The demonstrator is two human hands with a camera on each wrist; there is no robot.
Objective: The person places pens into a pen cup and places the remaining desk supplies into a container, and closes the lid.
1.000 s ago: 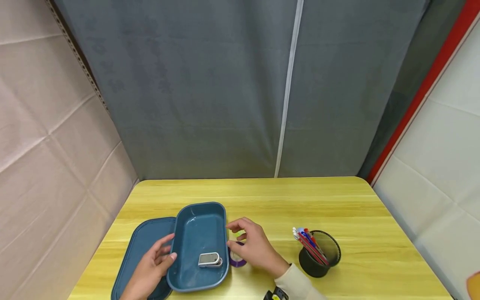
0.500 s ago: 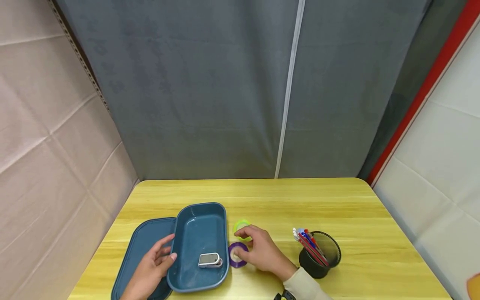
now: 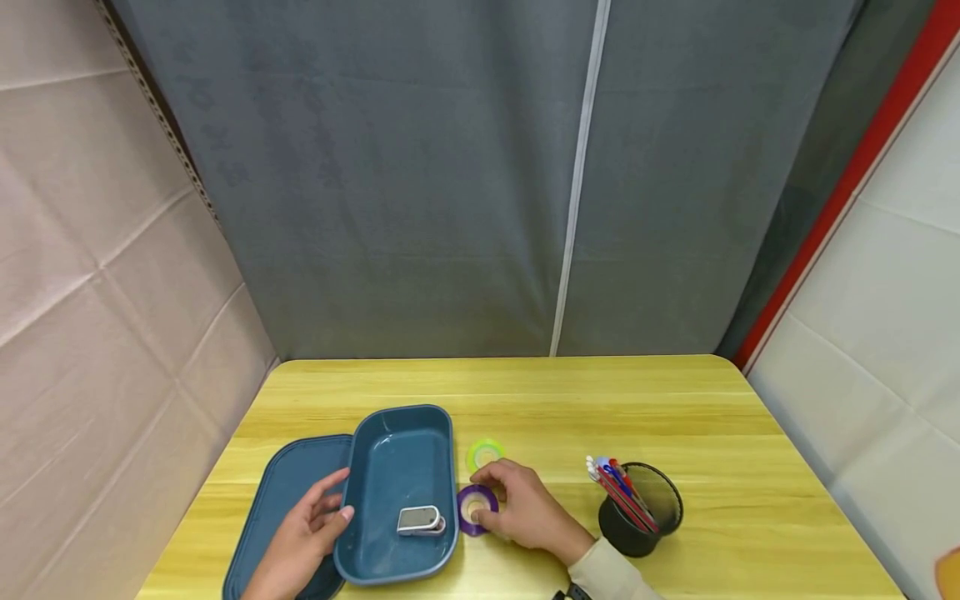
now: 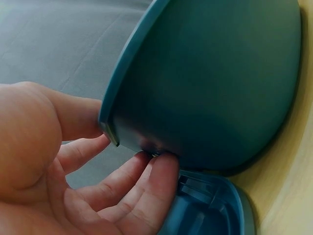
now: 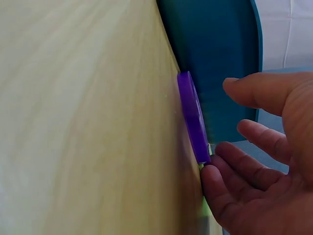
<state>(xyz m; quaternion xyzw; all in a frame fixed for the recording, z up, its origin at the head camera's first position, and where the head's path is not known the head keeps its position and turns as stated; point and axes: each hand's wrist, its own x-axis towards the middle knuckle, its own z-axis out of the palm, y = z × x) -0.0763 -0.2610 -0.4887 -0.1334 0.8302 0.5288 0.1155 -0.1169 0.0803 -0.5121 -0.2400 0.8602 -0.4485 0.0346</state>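
Note:
My left hand [image 3: 303, 533] pinches the left rim of a deep blue box [image 3: 393, 450]. In the left wrist view its thumb meets the rim and its fingertips touch the outer wall. Inside the box lies a small silver object with a grey rectangular face [image 3: 420, 520]. My right hand [image 3: 528, 510] is at a purple tape roll [image 3: 465, 523] lying flat against the box's right side. In the right wrist view some fingertips touch or nearly touch the roll's near end, while the thumb [image 5: 254, 90] stands apart. Just beyond lies a yellow-green tape roll [image 3: 485, 447].
A blue lid [image 3: 288, 467] lies at the left, partly under the box and left hand. At the right, a black mesh pen cup [image 3: 628, 533] holds several pens [image 3: 621, 487]. All stand on a wooden table [image 3: 562, 400], with a grey curtain [image 3: 405, 183] behind.
My right hand first draws back rightward from the box's rim, then shifts slightly towards the person, exposing both tape rolls. Left hand and box stay put.

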